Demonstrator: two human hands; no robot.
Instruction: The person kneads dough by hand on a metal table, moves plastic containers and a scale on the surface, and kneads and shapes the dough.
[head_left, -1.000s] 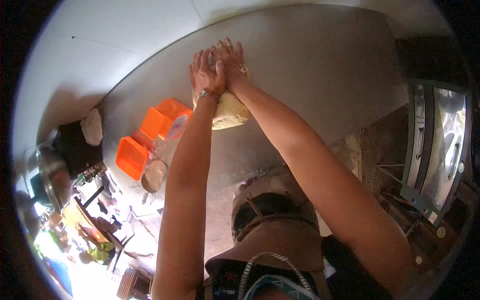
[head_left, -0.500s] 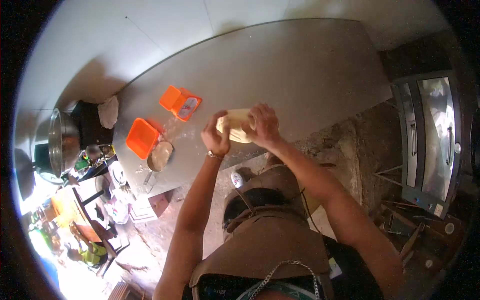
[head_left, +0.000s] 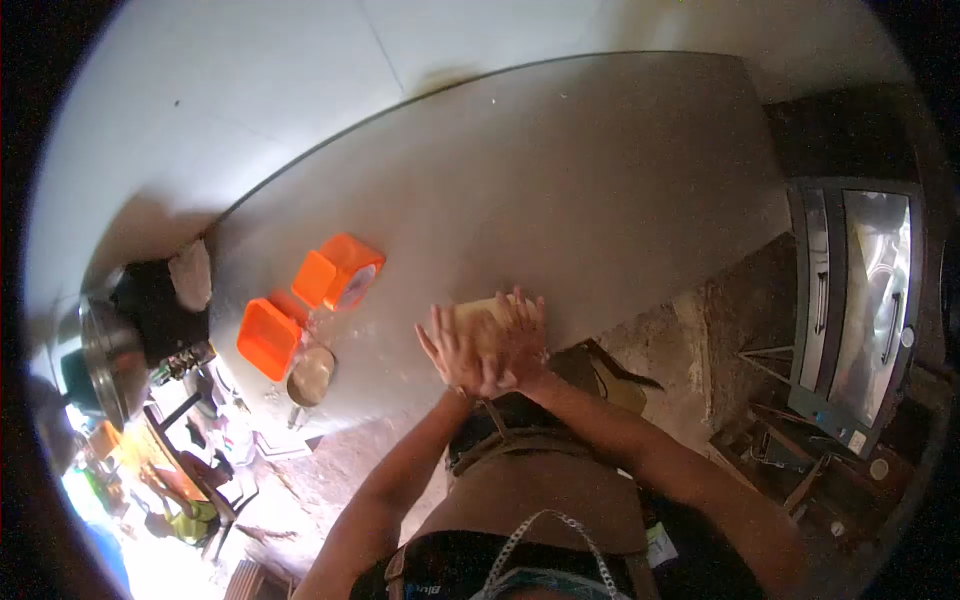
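Note:
Pale dough (head_left: 481, 308) lies on the grey table (head_left: 620, 170) at its near edge, mostly covered by my hands. My left hand (head_left: 456, 348) rests on it with fingers spread. Beside it, my right hand (head_left: 520, 335) also presses on the dough, fingers apart and pointing away from me. The heels of both hands touch each other. To the left on the table are an orange scale (head_left: 345, 272), an orange tub (head_left: 268, 340) and a round metal pan (head_left: 311, 376) with pale powder in it.
An oven with glass doors (head_left: 870, 290) stands at the right. Metal bowls (head_left: 115, 360) and a white cloth (head_left: 191, 275) are at the left. A person in a yellow-green top (head_left: 190, 522) is at the lower left, near a wooden table.
From far out on the table, my hands drew the dough back to the near edge. Half a second ago they gripped its two sides; now they lie flat on top.

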